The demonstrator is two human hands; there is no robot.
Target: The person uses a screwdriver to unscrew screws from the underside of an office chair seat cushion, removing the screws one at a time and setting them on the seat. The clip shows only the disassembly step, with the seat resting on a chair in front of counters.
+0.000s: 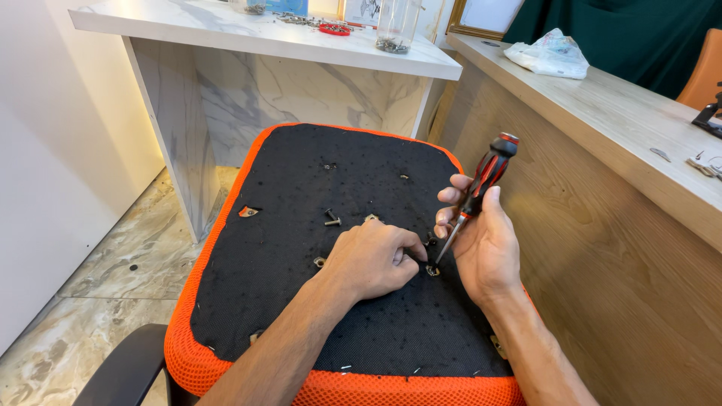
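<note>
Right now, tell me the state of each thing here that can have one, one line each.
Seat cushion: flipped, black underside up.
Screwdriver: tilted in the right hand, tip at a screw hole.
Left hand: resting on the underside, fingertips beside the tip.
Loose bolt: lying free on the fabric.
Glass jar: upright on the marble desk, fasteners at its bottom.

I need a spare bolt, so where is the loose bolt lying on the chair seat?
In the head view, the loose bolt lies on the black underside of the seat, near its middle, just beyond and left of the left hand.
</note>
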